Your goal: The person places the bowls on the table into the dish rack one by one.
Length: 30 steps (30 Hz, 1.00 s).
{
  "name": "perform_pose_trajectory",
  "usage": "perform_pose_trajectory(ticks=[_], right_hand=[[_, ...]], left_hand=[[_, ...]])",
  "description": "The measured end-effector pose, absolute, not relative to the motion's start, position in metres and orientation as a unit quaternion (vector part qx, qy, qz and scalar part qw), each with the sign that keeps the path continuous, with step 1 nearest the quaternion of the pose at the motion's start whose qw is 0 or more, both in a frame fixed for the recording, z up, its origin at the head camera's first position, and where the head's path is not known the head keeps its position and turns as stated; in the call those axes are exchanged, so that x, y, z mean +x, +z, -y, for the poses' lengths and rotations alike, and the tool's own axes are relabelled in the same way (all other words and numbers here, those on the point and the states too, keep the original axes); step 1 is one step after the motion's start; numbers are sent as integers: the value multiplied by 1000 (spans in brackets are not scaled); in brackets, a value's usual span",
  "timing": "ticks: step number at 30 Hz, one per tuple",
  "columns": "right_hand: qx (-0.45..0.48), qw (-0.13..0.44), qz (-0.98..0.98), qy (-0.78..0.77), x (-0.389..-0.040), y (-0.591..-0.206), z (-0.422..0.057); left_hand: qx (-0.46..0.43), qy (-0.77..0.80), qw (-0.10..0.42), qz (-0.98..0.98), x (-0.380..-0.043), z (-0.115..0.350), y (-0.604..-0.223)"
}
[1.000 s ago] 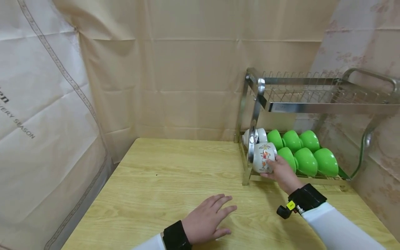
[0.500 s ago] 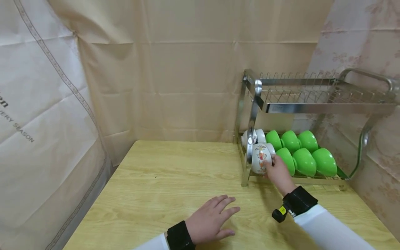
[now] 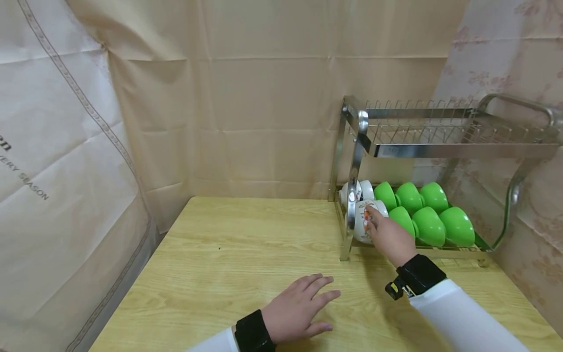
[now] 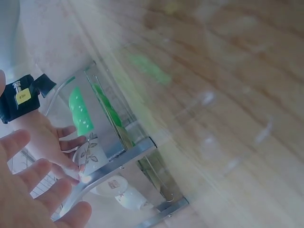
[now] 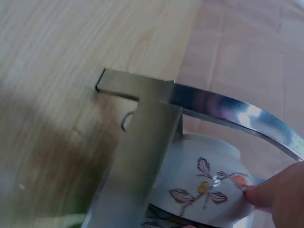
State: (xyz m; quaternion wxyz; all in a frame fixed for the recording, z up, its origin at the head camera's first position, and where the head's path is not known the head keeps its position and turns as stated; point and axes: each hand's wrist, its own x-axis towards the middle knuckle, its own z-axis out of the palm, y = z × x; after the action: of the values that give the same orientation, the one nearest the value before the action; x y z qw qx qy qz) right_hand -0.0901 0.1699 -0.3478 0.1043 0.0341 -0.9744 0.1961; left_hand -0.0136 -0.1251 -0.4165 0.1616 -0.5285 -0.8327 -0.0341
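Observation:
A small white bowl point(image 3: 363, 225) with a painted floral sprig lies on its side at the front left of the dish rack's lower tier. My right hand point(image 3: 391, 239) reaches over its right side, fingers touching the painted wall. In the right wrist view a fingertip point(image 5: 259, 194) rests on the orange flower of the bowl point(image 5: 209, 180). The left wrist view has the right hand point(image 4: 47, 142) with fingers spread against the bowl point(image 4: 92, 154). Low over the table's front, my left hand point(image 3: 296, 313) holds nothing, its fingers extended and apart.
The two-tier steel dish rack point(image 3: 444, 150) stands at the table's right, its left post point(image 3: 354, 186) in front of the white bowls. Several green bowls point(image 3: 428, 227) fill the lower tier rightward. More white ware point(image 3: 366, 189) sits behind. Cloth point(image 3: 264, 98) hangs behind the wooden table point(image 3: 246, 244).
My right hand has shifted slightly left and higher on the floral bowl, its fingers now over the upper side. The bowl stays almost in place. My left hand is nearly still.

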Motion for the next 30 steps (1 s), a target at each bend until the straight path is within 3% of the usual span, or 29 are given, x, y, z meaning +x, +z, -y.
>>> perform_pose_trajectory(ticks=[9, 30], right_hand=[[43, 117, 984, 127, -94, -344, -167], [10, 84, 989, 123, -97, -359, -166]], left_hand=[[-522, -37, 163, 837, -14, 125, -413], [-514, -23, 154, 843, -15, 125, -405]])
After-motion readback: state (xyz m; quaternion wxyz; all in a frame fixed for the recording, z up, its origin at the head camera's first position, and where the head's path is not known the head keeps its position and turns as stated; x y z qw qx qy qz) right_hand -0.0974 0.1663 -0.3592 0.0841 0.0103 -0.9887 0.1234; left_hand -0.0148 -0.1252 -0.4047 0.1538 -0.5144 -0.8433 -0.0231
